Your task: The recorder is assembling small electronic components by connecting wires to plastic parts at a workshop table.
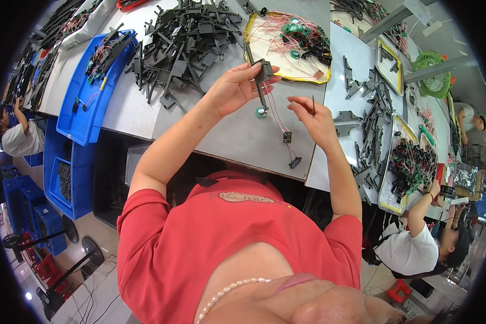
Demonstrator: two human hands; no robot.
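Observation:
My left hand holds up a long dark grey plastic bracket over the grey workbench. A small green round part sits at the bracket's lower end. Thin red and white wires hang from it down to a small green circuit board and a black connector. To the right, my right hand pinches a thin dark pin-like tool, a short gap from the bracket.
A heap of dark plastic brackets lies at the bench's back. A yellow-rimmed tray holds wired green boards. A blue bin stands left. More trays of parts sit right, where another person works.

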